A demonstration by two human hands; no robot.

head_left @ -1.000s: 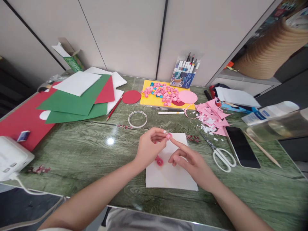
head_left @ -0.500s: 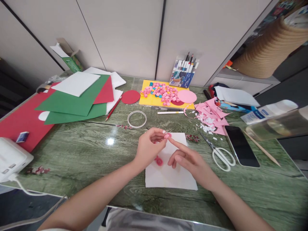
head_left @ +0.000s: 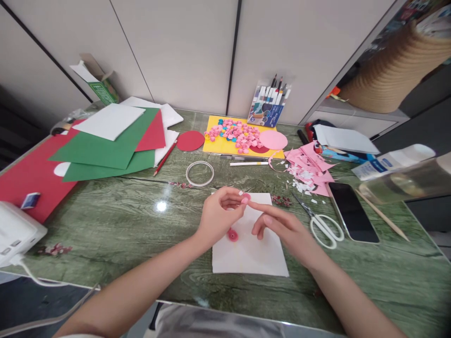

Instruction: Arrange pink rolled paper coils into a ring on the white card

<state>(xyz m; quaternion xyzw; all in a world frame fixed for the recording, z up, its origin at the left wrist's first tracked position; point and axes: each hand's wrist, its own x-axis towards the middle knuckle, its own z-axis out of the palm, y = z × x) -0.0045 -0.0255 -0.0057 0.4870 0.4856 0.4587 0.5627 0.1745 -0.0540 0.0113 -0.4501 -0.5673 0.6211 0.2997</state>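
My left hand (head_left: 221,211) pinches a small round pink paper piece (head_left: 247,196) between thumb and fingers, above the top part of a white paper sheet (head_left: 246,258). The index finger of my right hand (head_left: 282,225) stretches out and its tip touches or nearly touches that piece; the thumb and other fingers are loosely bent, with nothing seen in them. A reddish-pink paper coil (head_left: 232,235) lies on the sheet, just below my left hand. Part of the sheet is hidden by both hands.
Behind the hands lie a tape roll (head_left: 199,173), a white pen (head_left: 248,164) and a yellow card (head_left: 213,148) bearing many small pink pieces. Scissors (head_left: 326,230), a phone (head_left: 353,211) and pink paper scraps (head_left: 310,164) are at right; green sheets (head_left: 102,145) at left.
My right hand has shifted slightly right, its index fingertip still at the pink piece. The left hand's pinch is nearly the same. The whole view has shifted a little.
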